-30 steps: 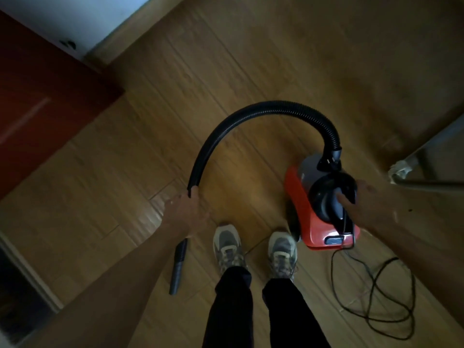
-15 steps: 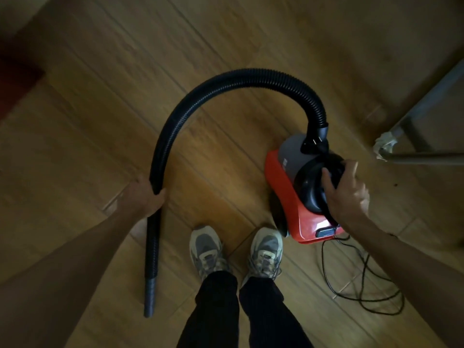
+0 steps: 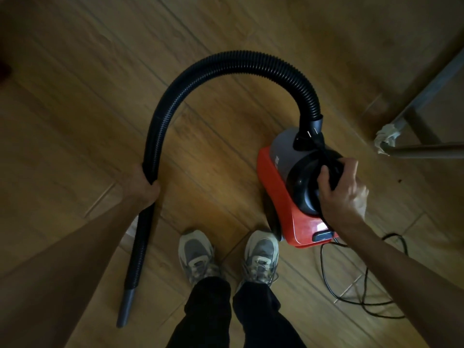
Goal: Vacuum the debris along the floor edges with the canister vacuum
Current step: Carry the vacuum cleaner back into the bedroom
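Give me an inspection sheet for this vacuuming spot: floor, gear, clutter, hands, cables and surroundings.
Surface: wooden plank floor, dimly lit.
Job's things: red canister vacuum sits on the floor; its black hose arches over to the left; the grey nozzle points down at lower left.
Clutter: one dark speck right of the vacuum; nothing else seen.
Hands: left hand grips the hose; right hand grips the vacuum's black top handle.
Cables: power cord lies in loose loops right of the shoes.
Surroundings: metal furniture frame at upper right, one foot wrapped in pale material.
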